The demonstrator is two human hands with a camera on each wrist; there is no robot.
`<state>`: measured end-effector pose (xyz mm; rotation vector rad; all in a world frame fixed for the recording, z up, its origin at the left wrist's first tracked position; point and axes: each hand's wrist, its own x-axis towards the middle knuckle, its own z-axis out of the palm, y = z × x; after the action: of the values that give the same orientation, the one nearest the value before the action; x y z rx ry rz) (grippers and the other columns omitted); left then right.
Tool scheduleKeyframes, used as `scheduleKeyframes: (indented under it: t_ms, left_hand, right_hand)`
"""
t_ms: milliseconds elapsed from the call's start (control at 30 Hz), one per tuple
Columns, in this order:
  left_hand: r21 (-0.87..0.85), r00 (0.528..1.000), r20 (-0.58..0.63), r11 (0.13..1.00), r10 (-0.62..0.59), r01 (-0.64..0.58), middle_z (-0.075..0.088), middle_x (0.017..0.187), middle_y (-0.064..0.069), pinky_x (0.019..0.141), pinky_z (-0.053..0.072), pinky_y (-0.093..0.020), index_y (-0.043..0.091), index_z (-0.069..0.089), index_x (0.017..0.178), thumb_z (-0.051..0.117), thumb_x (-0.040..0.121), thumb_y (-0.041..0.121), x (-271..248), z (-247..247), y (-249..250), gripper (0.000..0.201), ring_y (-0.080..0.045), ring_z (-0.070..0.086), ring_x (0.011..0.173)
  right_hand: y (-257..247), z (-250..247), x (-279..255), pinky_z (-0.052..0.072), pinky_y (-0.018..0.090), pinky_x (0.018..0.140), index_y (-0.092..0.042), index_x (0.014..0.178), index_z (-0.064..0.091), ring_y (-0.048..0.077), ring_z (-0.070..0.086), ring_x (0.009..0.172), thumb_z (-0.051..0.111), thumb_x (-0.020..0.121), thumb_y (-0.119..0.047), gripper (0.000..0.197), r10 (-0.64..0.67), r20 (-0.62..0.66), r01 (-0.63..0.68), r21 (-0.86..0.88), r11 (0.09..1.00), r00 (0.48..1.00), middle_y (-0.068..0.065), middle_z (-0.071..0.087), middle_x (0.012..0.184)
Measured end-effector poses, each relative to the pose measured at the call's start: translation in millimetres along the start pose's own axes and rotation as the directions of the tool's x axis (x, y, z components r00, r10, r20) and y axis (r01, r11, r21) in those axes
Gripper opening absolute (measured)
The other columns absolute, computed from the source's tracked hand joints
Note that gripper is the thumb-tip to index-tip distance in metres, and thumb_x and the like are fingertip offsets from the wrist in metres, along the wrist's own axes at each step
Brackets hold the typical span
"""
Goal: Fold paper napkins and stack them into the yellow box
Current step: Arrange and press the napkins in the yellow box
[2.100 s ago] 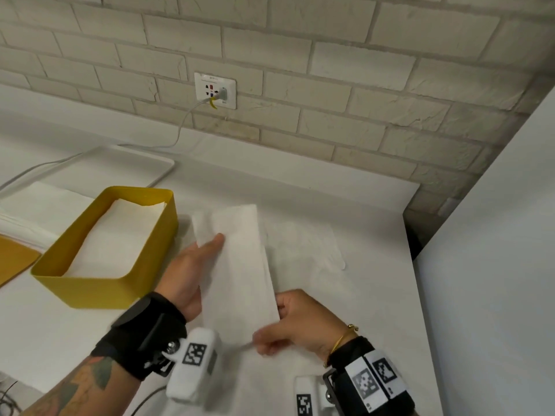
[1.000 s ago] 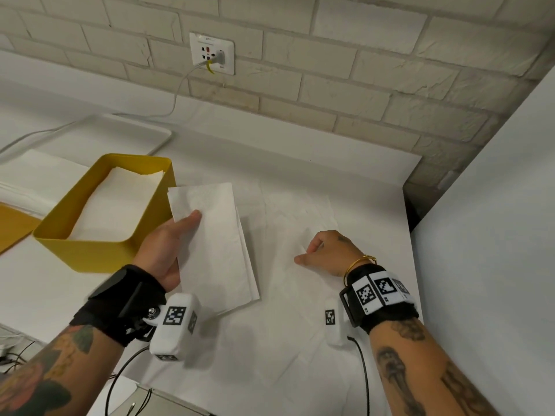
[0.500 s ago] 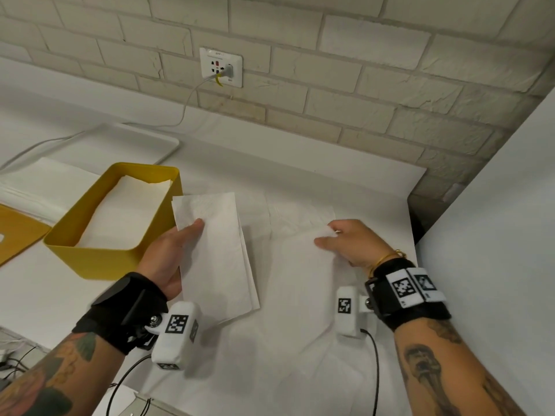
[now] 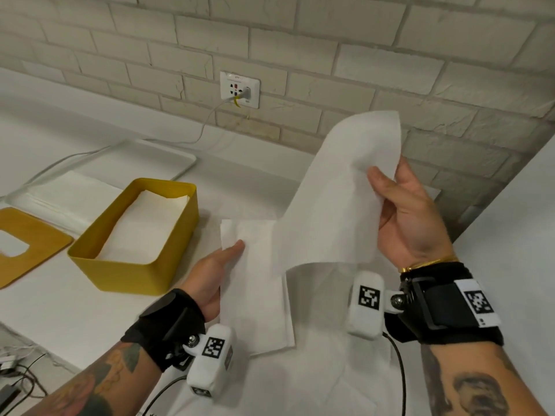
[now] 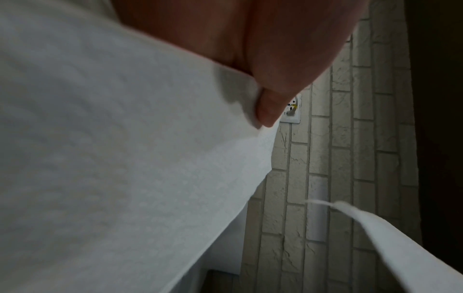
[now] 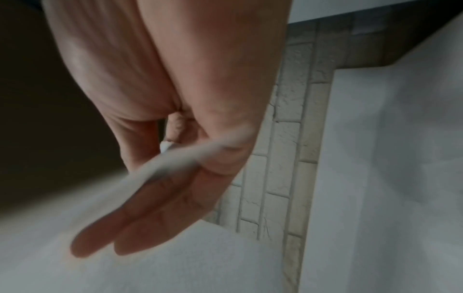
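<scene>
- Both hands were busy: the left hand (image 4: 214, 276) gripped a folded white paper napkin (image 4: 255, 295) on the counter (image 4: 60, 310); the right hand (image 4: 405, 217) pinched a loose white napkin sheet (image 4: 336, 190) aloft.
- The yellow box (image 4: 132, 270), partly filled, stood left of the left hand.
- Lowering the sheet flat before creasing would likely keep the edges matched.

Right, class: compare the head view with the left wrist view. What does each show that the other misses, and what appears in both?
Only the head view shows the open yellow rectangular box with white napkins inside, the flat yellow lid left of it, the white tray, and the right hand lifting an unfolded white paper napkin. Only the left wrist view shows, close up, a fingertip at the paper's edge. Both show the left hand holding the folded white napkin, the white wall socket and the pale brick wall.
</scene>
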<state>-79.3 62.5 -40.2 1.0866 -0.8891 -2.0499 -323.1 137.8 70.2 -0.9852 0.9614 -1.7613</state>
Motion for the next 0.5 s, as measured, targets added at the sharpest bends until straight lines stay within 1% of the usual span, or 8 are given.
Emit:
scheduleKeyframes:
  t_ms: [67,133,200,267,333,400,433,500]
  left_hand:
    - [-0.036,0.999,0.034,0.999,-0.005,0.006,0.075,0.112,-0.018,0.079,0.060,-0.039,0.004,0.070,0.116,0.053,0.102,0.027,-0.6,6.3,-2.2,0.032,-0.030,0.075,0.094]
    - [-0.063,0.997,0.077,0.998,0.007,-0.002,0.076,0.098,-0.017,0.067,0.062,-0.034,0.004,0.072,0.103,0.053,0.098,0.020,-0.4,10.7,-5.8,0.025,-0.027,0.075,0.079]
    - [-0.090,0.995,0.099,0.996,0.007,0.002,0.075,0.085,-0.014,0.059,0.061,-0.032,0.004,0.072,0.093,0.051,0.096,0.016,-0.3,13.7,-8.7,0.024,-0.025,0.074,0.068]
    - [-0.109,0.995,0.102,0.994,-0.007,0.018,0.075,0.082,-0.013,0.056,0.059,-0.031,0.005,0.074,0.093,0.050,0.099,0.019,0.2,13.4,-9.7,0.029,-0.024,0.073,0.066]
    - [-0.120,0.996,0.083,0.992,-0.034,0.044,0.076,0.099,-0.014,0.066,0.059,-0.035,0.007,0.073,0.112,0.048,0.104,0.032,2.7,10.4,-9.3,0.036,-0.028,0.075,0.082]
    - [-0.132,0.997,0.051,0.989,-0.054,0.061,0.072,0.121,-0.015,0.083,0.057,-0.044,0.013,0.067,0.129,0.047,0.103,0.046,4.6,6.0,-9.2,0.046,-0.033,0.071,0.106]
    - [-0.135,0.997,0.042,0.989,-0.061,0.066,0.070,0.127,-0.016,0.090,0.055,-0.047,0.015,0.065,0.133,0.047,0.101,0.052,5.2,3.9,-9.0,0.051,-0.035,0.068,0.114]
    - [-0.111,0.997,0.057,0.992,-0.059,0.065,0.068,0.130,-0.017,0.100,0.051,-0.051,0.016,0.063,0.135,0.051,0.096,0.059,4.9,1.3,-8.9,0.060,-0.036,0.065,0.120]
  right_hand:
    - [13.1,-5.3,-3.8,0.060,0.034,0.089,-0.021,0.130,0.062,0.018,0.071,0.105,0.060,0.088,-0.014,0.042,0.031,-0.038,-0.031,0.000,1.000,0.999,0.002,0.072,0.122]
    - [28.8,-13.0,-8.3,0.060,0.040,0.091,-0.021,0.131,0.062,0.022,0.071,0.107,0.060,0.089,-0.015,0.042,0.099,-0.076,-0.101,-0.032,0.994,0.992,0.006,0.070,0.128]
    - [45.5,-23.8,-13.7,0.060,0.042,0.089,-0.019,0.130,0.063,0.026,0.071,0.106,0.060,0.093,-0.013,0.038,0.173,-0.138,-0.188,-0.110,0.976,0.975,0.010,0.070,0.128]
    - [60.5,-35.0,-20.3,0.061,0.042,0.086,-0.019,0.128,0.065,0.026,0.073,0.103,0.060,0.097,-0.010,0.033,0.235,-0.196,-0.273,-0.194,0.942,0.952,0.010,0.073,0.123]
    - [71.4,-43.2,-27.2,0.058,0.041,0.086,-0.020,0.125,0.068,0.026,0.074,0.101,0.061,0.098,-0.010,0.030,0.284,-0.229,-0.336,-0.238,0.911,0.931,0.009,0.075,0.118]
    - [80.4,-49.6,-32.2,0.057,0.039,0.084,-0.019,0.122,0.069,0.026,0.075,0.100,0.062,0.097,-0.008,0.028,0.321,-0.261,-0.382,-0.235,0.894,0.910,0.008,0.076,0.115]
    - [83.8,-51.1,-33.9,0.058,0.039,0.083,-0.018,0.121,0.069,0.026,0.074,0.101,0.062,0.097,-0.007,0.027,0.332,-0.273,-0.394,-0.219,0.892,0.903,0.008,0.076,0.115]
    - [88.7,-53.0,-36.7,0.058,0.038,0.082,-0.016,0.120,0.069,0.026,0.074,0.101,0.061,0.098,-0.004,0.026,0.347,-0.279,-0.407,-0.195,0.893,0.895,0.008,0.076,0.116]
